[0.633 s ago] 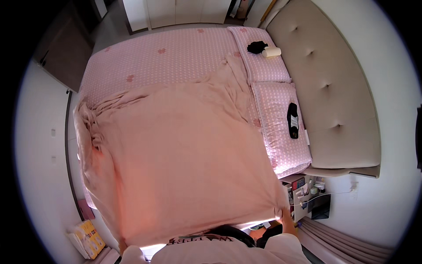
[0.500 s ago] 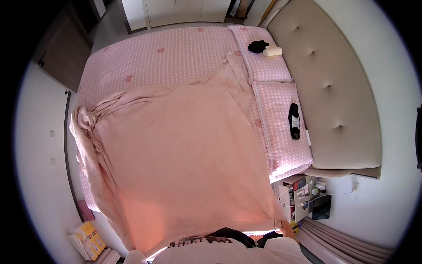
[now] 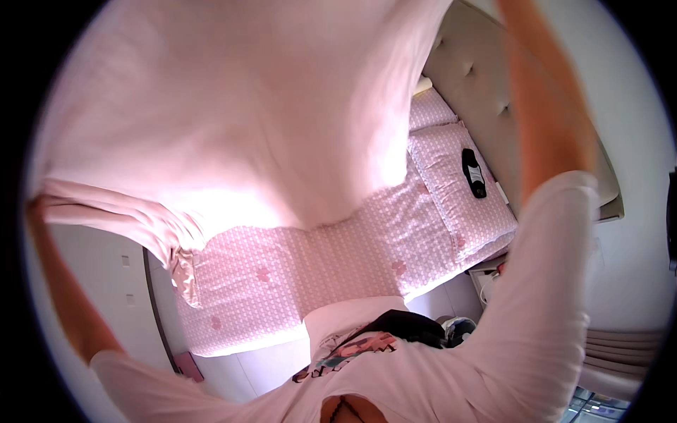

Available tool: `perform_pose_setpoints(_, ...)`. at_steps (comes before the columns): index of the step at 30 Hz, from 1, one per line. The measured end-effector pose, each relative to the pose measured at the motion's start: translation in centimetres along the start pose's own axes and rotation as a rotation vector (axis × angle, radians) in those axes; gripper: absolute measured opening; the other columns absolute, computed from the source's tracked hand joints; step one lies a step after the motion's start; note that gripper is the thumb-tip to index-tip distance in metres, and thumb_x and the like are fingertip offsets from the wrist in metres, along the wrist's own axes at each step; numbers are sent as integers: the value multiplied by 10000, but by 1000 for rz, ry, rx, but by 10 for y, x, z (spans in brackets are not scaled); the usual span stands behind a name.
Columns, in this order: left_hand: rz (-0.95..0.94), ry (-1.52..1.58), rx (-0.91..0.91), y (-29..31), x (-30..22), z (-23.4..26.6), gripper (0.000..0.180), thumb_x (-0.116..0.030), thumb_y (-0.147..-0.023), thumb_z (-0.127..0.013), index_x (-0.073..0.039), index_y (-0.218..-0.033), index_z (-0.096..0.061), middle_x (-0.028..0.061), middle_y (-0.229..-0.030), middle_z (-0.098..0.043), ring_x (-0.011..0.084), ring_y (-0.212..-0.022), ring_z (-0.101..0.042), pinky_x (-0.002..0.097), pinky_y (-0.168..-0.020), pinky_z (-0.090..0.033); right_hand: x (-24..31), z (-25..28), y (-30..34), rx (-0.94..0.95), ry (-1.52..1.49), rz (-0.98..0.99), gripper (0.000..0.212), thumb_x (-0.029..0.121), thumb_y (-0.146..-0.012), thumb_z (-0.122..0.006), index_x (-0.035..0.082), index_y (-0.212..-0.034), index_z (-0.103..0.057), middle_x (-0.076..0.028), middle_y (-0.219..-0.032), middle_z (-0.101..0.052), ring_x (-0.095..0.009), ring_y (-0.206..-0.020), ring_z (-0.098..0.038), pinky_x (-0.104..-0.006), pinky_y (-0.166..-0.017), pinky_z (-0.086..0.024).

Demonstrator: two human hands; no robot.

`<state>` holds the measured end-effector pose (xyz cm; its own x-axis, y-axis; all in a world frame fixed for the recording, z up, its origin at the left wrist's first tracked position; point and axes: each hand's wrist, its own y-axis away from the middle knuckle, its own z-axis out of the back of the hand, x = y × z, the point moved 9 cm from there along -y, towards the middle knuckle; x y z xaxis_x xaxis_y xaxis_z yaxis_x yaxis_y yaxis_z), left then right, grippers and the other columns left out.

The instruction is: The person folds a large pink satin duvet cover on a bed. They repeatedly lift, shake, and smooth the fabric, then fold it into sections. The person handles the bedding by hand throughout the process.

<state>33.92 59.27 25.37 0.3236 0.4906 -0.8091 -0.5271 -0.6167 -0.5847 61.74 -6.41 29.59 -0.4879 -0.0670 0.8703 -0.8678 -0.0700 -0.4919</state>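
Observation:
A thin pink blanket [image 3: 233,106] is spread high above the bed, billowing across the upper left of the picture. At the far left edge, my left hand [image 3: 37,204] is closed on a gathered edge of it, the arm stretched up and out. My right forearm [image 3: 550,92] reaches up past the top of the frame; the right hand is out of sight. From the left hand's side, a bunched fold [image 3: 185,275] of the blanket hangs to the bed's left end. Below lies the mattress in a pink patterned sheet [image 3: 338,261].
Patterned pillows [image 3: 465,204] lie against a beige tufted headboard [image 3: 486,77]; a black and white item [image 3: 474,173] rests on the near one. A nightstand [image 3: 483,278] stands by the bed's near right corner. Pinkish curtains [image 3: 627,345] hang at the right.
The blanket was lying over the bed and is now lifted into the air. Both arms have risen from low at my body to high and wide, uncovering the near part of the bed.

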Motion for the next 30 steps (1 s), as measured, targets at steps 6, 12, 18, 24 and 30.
perform_pose_setpoints(6, -284, -277, -134, -8, -165, 117, 371, -237, -720, -597, 10, -992, -539, 151, -867, -566, 251, -780, -557, 385, -680, -450, 167, 25, 8, -114, 398, 405, 365, 240, -680, -567, 88, -1008, -527, -92, -923, -564, -232, -876, -548, -328, -730, -457)
perform_pose_setpoints(12, -73, -469, -265, 93, -122, 269, 385, -233, -702, -615, 18, -985, -541, 165, -860, -570, 266, -771, -563, 402, -679, -451, 195, 131, 76, -282, 836, 497, 397, 273, -669, -583, 97, -1020, -531, -97, -947, -568, -235, -903, -543, -328, -758, -445)
perform_pose_setpoints(18, 67, -487, -395, 189, -84, 348, 399, -230, -685, -634, 26, -978, -544, 180, -853, -575, 282, -761, -569, 419, -678, -452, 171, 222, 115, -373, 1089, 452, 429, 306, -658, -598, 106, -1032, -536, -101, -972, -572, -239, -931, -538, -328, -785, -433)
perform_pose_setpoints(24, 112, -476, -447, 286, -40, 335, 414, -227, -668, -653, 34, -971, -546, 194, -846, -580, 297, -751, -575, 436, -678, -453, 104, 283, 110, -377, 1608, 403, 461, 339, -647, -614, 115, -1044, -540, -106, -996, -576, -242, -959, -533, -328, -813, -422)
perform_pose_setpoints(30, 89, -442, -278, 382, -7, 262, 398, -203, -652, -665, 45, -943, -556, 199, -850, -583, 287, -742, -579, 419, -671, -459, -61, 354, 193, -519, 453, -152, 325, 15, -711, -524, -61, -1024, -485, -132, -1013, -523, -218, -896, -526, -324, -783, -455)
